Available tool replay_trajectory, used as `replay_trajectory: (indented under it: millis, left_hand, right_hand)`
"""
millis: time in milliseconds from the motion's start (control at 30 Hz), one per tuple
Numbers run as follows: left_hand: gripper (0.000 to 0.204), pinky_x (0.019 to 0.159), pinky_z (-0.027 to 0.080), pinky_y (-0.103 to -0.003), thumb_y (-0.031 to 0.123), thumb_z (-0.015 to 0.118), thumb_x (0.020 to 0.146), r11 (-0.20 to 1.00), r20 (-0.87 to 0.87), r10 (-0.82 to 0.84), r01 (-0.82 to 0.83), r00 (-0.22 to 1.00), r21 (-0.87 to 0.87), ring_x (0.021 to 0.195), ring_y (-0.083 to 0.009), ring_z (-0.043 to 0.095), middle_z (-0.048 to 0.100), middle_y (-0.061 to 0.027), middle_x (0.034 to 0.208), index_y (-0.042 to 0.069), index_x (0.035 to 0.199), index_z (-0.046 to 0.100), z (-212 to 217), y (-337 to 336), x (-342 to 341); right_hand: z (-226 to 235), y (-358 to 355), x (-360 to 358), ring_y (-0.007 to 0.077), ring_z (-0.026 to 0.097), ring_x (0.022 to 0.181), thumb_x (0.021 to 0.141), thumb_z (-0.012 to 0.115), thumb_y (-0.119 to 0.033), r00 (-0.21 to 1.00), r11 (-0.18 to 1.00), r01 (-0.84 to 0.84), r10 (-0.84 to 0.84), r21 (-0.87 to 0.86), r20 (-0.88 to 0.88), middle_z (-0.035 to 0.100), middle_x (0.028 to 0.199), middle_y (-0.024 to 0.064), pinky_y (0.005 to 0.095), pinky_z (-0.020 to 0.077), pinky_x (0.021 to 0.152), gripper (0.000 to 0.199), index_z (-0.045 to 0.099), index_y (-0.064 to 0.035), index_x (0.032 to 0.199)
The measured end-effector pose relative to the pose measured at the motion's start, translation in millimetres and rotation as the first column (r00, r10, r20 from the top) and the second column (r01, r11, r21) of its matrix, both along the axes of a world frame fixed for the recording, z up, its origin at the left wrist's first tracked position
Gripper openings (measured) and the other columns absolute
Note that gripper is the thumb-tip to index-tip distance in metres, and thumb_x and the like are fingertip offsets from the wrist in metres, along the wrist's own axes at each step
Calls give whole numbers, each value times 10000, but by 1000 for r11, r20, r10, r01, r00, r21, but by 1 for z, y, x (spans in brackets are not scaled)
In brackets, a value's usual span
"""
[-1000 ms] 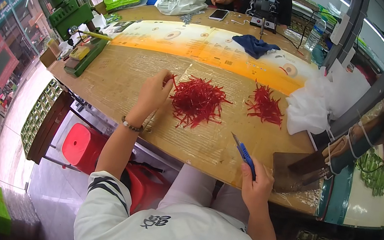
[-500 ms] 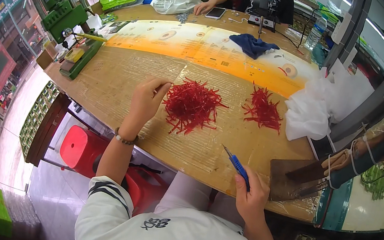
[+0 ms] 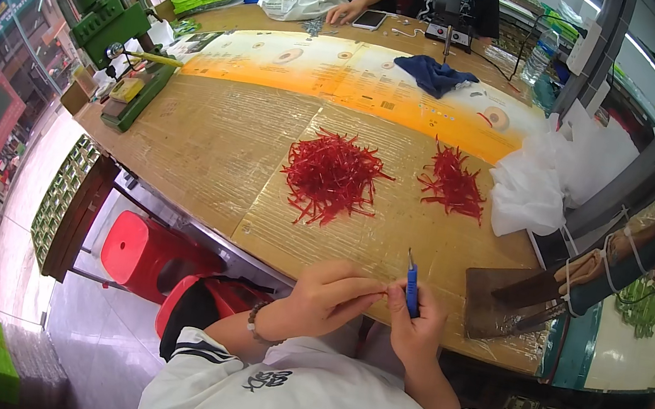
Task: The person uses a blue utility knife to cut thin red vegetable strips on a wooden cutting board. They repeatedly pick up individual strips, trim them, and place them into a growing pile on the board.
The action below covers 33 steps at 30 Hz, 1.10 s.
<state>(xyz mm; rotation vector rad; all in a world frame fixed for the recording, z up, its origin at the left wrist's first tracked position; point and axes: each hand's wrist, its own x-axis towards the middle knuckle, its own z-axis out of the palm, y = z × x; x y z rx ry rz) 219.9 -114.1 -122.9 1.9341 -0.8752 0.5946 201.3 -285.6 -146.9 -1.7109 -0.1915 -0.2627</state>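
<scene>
Right hand (image 3: 416,327) grips a blue tool (image 3: 411,286), left hand (image 3: 330,288) pinched shut against it at the surface's (image 3: 210,146) near edge.

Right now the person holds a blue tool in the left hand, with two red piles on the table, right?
Not quite. The blue tool is in the right hand, not the left hand, as the head view shows. Two red piles, the bigger pile and the smaller pile, do lie on the table.

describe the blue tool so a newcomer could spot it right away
Start at the long cardboard-covered table and come to its near edge, where the person's two hands meet. The blue tool stands upright in the right hand: slim, pen-like, pointed tip up, the only blue thing near the red strip piles.
</scene>
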Motion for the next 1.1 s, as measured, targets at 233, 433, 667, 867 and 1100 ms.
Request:
replay_trajectory:
  millis: [233,433,667,867,1100]
  left_hand:
    - [243,568,478,-292,-20,733,753,1000,-14,21,-20,1000,17,680,-202,620,654,-92,823,23,990,700,-3,2,1]
    - [232,588,488,-310,-5,728,756,999,-11,-12,12,1000,32,695,-224,624,653,-95,826,21,984,694,-7,6,4]
    - [145,593,475,-344,47,691,817,999,-204,-24,33,979,41,693,-259,613,631,-106,819,22,960,680,0,17,2]
    - [135,567,441,-291,91,634,895,978,-306,-154,189,940,88,638,-183,577,618,-83,760,-12,976,662,0,12,14]
    - [214,586,448,-231,114,521,987,930,-673,22,-262,739,-257,650,-55,528,574,1,748,-27,1090,645,-17,-5,23]
  right_hand:
    - [-4,0,-1,94,503,586,907,678,-204,997,990,-81,82,119,-6,558,666,47,255,404,540,194,658,-12,922]
    - [-6,3,0,111,491,569,910,669,-185,992,998,-56,53,20,110,538,653,39,269,399,532,166,653,-20,914]
    - [-3,1,-2,105,475,563,919,652,-173,995,996,-65,61,64,74,534,655,34,266,391,527,143,642,-33,893]
    - [-5,-5,-2,111,528,623,921,645,-157,999,998,-7,4,61,46,564,716,51,249,421,595,136,640,-24,947]
    - [3,-7,2,231,629,755,927,614,-110,975,983,66,-28,-169,219,632,917,162,332,489,698,277,556,22,1164]
